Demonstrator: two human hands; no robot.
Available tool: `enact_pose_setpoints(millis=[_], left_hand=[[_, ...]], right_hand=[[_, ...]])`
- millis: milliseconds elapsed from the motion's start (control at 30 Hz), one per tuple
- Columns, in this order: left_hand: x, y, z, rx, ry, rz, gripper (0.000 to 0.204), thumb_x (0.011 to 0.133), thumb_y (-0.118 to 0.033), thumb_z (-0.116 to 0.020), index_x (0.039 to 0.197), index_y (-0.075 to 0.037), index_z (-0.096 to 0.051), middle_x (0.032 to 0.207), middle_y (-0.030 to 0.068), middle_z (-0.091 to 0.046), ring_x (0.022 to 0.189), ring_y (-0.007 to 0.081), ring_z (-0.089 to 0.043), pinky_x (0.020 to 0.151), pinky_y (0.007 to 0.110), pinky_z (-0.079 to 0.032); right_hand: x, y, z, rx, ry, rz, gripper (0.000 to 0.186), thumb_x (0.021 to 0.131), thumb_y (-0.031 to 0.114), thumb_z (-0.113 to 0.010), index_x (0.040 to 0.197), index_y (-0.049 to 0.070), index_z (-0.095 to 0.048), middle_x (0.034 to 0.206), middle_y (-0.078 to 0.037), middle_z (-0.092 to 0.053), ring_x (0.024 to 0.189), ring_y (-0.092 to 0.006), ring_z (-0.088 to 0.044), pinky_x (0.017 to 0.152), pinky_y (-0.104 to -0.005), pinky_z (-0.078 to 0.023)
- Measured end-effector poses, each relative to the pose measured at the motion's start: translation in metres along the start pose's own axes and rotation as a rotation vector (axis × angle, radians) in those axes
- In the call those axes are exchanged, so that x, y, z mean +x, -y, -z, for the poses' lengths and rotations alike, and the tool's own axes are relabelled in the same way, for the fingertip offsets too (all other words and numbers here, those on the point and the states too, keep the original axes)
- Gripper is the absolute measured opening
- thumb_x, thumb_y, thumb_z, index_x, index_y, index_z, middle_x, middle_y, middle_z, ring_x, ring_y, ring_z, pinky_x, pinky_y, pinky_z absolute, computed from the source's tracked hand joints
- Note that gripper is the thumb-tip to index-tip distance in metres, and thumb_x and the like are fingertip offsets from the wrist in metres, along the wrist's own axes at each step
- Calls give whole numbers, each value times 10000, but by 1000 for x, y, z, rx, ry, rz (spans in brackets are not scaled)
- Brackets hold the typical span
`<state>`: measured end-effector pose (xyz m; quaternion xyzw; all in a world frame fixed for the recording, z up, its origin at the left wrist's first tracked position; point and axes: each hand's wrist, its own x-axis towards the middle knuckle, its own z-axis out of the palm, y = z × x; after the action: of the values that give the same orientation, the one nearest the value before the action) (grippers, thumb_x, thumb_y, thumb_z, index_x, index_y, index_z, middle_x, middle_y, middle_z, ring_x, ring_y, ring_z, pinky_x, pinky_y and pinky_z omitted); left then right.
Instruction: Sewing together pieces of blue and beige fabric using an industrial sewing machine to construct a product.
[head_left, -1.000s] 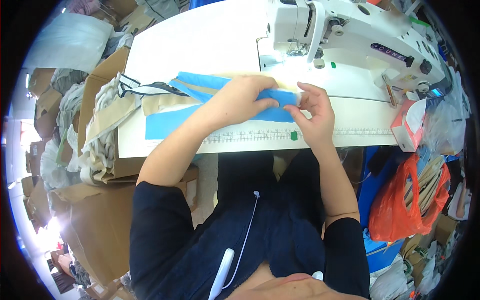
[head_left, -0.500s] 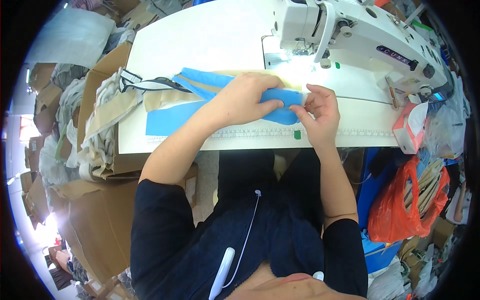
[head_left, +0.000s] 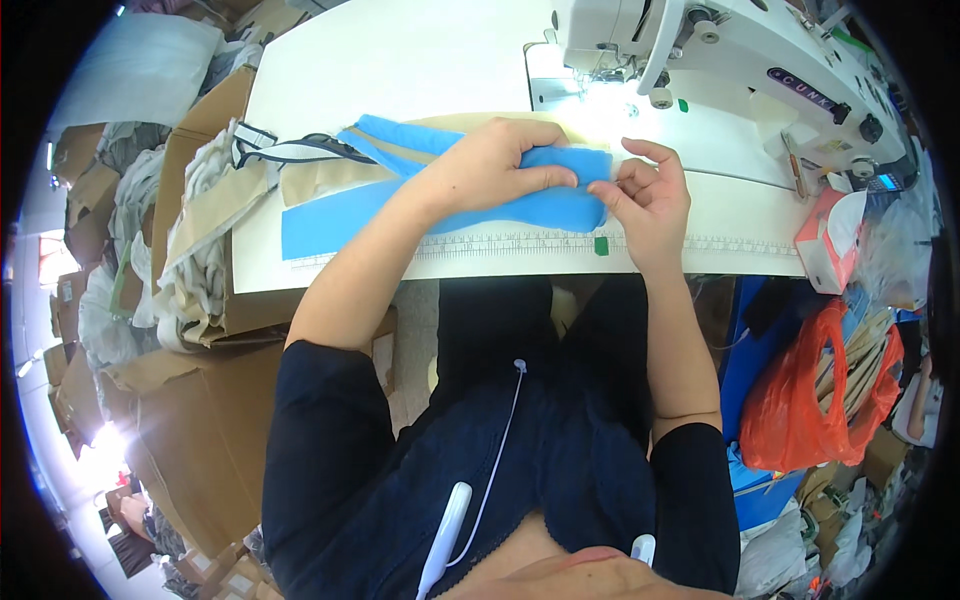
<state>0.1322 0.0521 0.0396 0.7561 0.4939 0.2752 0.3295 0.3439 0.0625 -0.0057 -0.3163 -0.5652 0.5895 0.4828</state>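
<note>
A long blue fabric strip (head_left: pixel 550 212) lies along the front of the white sewing table, its right end folded over. My left hand (head_left: pixel 500 168) is closed on it, thumb on top and fingers behind. At the strip's right end, the thumb and curled fingers of my right hand (head_left: pixel 648 200) pinch its edge; the index finger is raised. Beige fabric (head_left: pixel 330 183) lies beside and under the blue. A dark-edged band (head_left: pixel 300 150) trails off to the left. Just beyond my hands, the sewing machine (head_left: pixel 740 75) has its needle area lit.
A ruler scale (head_left: pixel 500 242) runs along the table's front edge. To the left, an open cardboard box (head_left: pixel 215 125) holds pale fabric. A pink tissue box (head_left: pixel 828 245) sits at the table's right end, with a red plastic bag (head_left: pixel 790 420) hanging below.
The blue strip's right end now lies flatter and wider, its lower layer spread toward the front edge. Both hands keep their hold. The whole view has shifted slightly.
</note>
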Motion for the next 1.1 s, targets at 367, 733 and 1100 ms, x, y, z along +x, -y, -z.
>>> enact_pose_setpoints(millis=[367,733,1100], left_hand=[[3,-2,2,30,49,58,300,878,-319,-675,991,-41,-664,785,144,-652,696,253,-624,667,338,-496],[8,-6,3,60,70,83,325,893,-327,-658,1038,-36,-657,801,161,-653,714,262,-631,683,351,-498],[20,13,1,96,78,54,279,926,-292,-644,1020,-29,-646,807,105,-625,738,167,-595,696,292,-487]], right_hand=[[0,-4,-2,26,-42,-8,483,797,-65,-704,1206,-3,-453,814,-74,-636,720,-100,-596,625,-214,-469],[1,-6,-4,39,-76,-25,478,800,-70,-700,1202,8,-455,805,-75,-632,706,-99,-588,616,-214,-466],[15,-8,-2,-34,-95,-59,431,813,-35,-713,1160,18,-463,774,-70,-628,697,-101,-598,602,-212,-473]])
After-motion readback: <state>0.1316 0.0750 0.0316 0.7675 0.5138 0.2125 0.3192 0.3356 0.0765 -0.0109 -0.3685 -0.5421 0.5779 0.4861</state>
